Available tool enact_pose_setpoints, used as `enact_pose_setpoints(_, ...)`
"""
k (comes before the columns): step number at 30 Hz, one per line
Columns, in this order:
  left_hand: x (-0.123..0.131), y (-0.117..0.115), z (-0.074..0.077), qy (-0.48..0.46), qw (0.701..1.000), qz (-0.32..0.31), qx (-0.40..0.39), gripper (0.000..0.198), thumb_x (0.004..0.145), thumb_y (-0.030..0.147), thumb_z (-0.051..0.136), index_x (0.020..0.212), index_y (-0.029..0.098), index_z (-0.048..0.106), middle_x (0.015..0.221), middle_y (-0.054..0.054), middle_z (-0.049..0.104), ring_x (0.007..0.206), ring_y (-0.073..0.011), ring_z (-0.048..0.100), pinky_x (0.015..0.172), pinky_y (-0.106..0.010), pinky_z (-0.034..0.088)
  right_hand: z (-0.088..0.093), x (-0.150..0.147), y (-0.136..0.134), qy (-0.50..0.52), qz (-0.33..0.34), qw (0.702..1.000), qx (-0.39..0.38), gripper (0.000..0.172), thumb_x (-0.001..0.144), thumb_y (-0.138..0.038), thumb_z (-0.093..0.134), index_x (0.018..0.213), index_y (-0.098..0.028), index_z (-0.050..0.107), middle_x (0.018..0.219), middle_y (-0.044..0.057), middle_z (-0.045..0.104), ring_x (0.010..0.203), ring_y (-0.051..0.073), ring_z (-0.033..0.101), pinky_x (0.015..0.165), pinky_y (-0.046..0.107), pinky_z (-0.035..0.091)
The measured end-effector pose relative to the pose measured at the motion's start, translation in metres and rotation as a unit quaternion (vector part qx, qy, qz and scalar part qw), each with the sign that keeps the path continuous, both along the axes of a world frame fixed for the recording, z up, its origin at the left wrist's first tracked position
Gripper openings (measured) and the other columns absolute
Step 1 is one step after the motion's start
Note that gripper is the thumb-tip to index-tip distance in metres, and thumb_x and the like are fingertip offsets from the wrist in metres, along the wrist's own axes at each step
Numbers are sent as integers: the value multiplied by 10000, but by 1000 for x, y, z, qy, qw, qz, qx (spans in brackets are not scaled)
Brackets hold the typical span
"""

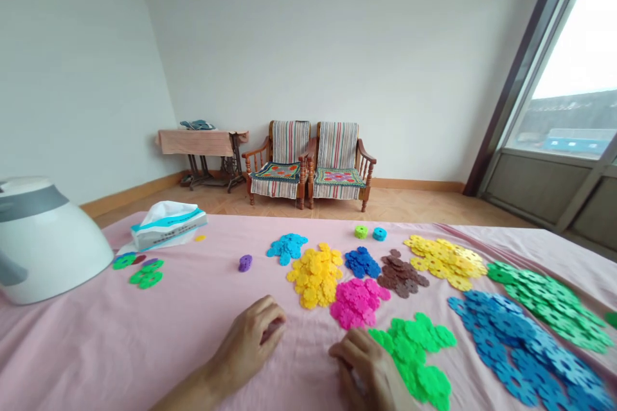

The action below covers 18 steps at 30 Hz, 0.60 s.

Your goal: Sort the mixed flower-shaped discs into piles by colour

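My left hand (253, 340) rests on the pink tablecloth with its fingers curled in; nothing shows in the hollow beside the thumb. To its right, my right hand (364, 366) is bent downward with closed fingers, and whatever may be under them is hidden. It lies against the left side of a bright green pile of flower-shaped plastic discs (414, 350). Just beyond the hands are a magenta pile of discs (359, 302) and a yellow pile (315, 276). Farther back sit a light blue pile (286, 247), a dark blue pile (361, 262) and a brown pile (402, 275).
Larger yellow (446, 260), green (549, 302) and blue discs (525, 347) spread at right. Small stacks stand farther off: purple (245, 262), lime (360, 232), blue (379, 234). At left are a white kettle (53, 244), a tissue pack (168, 225) and loose green discs (147, 275).
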<state>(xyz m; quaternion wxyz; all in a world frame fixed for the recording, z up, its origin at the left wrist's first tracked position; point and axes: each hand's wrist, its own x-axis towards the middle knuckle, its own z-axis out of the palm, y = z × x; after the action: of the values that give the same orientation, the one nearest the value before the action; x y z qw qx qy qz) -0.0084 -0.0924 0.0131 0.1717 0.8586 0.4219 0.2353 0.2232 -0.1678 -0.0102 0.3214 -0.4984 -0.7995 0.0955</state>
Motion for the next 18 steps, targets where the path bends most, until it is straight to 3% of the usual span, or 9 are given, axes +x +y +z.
enact_pose_setpoints(6,-1,2,0,1,1000,-5,2,134,843,191,463,749,209,556,792,-24,548,719,-142,530,617,-224,414,-25,1,10,-66,16,996,66,228,771,-67,463,848,-231,600,742,22,604,718,154,555,645,228,414)
enact_pose_setpoints(14,4,-5,7,10,999,-12,43,167,818,127,423,778,191,572,820,-34,556,770,-160,535,661,-234,414,12,-10,-13,-9,-7,1000,4,205,825,-88,414,851,-211,577,807,39,585,762,174,542,671,282,422)
enact_pose_setpoints(18,2,-4,2,-30,997,6,65,197,793,106,400,811,191,577,832,-41,566,767,-167,548,669,-245,422,16,-12,-17,-6,-43,999,3,222,839,-88,401,921,-204,571,858,54,584,807,185,533,728,319,419)
